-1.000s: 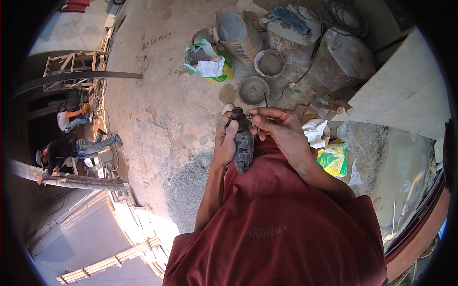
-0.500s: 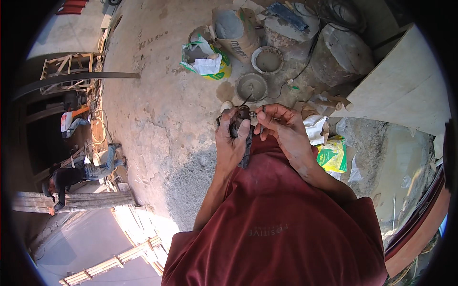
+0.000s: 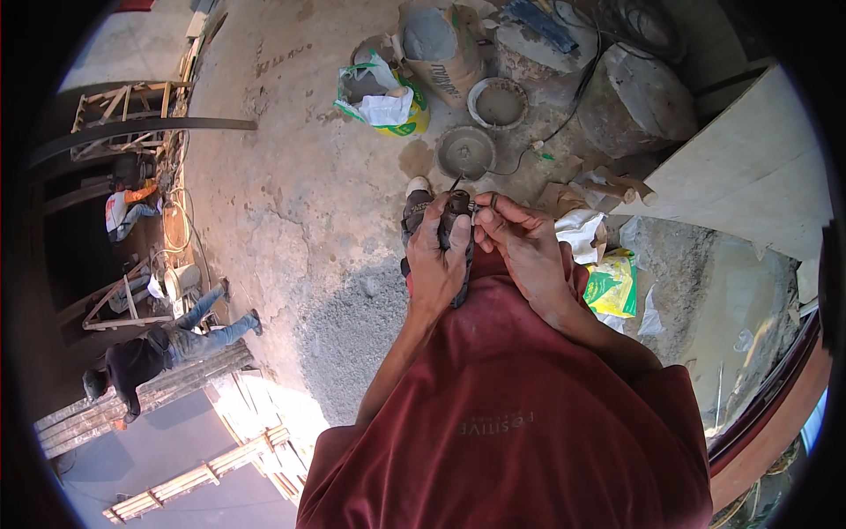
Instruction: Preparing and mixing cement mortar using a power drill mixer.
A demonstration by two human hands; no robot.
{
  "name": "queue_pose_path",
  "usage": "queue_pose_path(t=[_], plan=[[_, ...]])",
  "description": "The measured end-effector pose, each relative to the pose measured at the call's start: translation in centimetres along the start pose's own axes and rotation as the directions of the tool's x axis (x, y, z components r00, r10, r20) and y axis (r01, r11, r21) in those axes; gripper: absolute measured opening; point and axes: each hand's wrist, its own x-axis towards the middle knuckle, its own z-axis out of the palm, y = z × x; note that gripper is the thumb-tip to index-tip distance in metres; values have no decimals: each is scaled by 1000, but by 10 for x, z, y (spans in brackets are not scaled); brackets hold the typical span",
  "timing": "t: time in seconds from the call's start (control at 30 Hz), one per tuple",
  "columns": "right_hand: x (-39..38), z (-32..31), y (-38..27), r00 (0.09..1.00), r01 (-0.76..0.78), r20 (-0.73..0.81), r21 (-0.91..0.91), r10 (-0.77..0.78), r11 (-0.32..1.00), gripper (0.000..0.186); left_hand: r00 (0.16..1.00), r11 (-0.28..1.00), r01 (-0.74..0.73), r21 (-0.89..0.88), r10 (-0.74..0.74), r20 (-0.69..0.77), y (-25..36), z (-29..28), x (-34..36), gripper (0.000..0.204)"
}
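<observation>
My left hand [image 3: 434, 269] is closed around a dark handheld drill [image 3: 459, 202], with its thin bit pointing away from me. Against the side of the drill's chuck, my right hand [image 3: 526, 254] pinches a small dark metal piece [image 3: 493, 203] that looks like a chuck key; fingers partly cover it. Both hands are held close together in front of my dark red shirt. Behind my left hand shows a shoe with a pale toe [image 3: 418, 184]. Just beyond the drill, a round tub of grey mix [image 3: 466, 130] sits on the floor.
A second tub [image 3: 476, 116], an open brown paper sack [image 3: 454, 81] and a green-yellow bag [image 3: 408, 122] stand ahead. A cord [image 3: 564, 123] crosses the floor there. Right lie a pale board [image 3: 740, 167] and another bag [image 3: 612, 286]. Two people [image 3: 141, 357] work at left.
My left hand and the drill have shifted slightly right, and the drill has turned a little. My right fingers have curled in closer to the chuck. The nearer person at left has changed posture.
</observation>
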Motion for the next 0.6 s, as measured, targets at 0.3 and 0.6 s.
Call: queue_pose_path(t=[0.3,0.6], plan=[[35,-38,-6,490,854,671,-497,-557,153,35,999,991,-28,128,31,-21,6,4,0,37],[44,-51,-35,445,882,817,-470,-367,24,39,998,998,-56,37,57,-20,7,-1,3,39]])
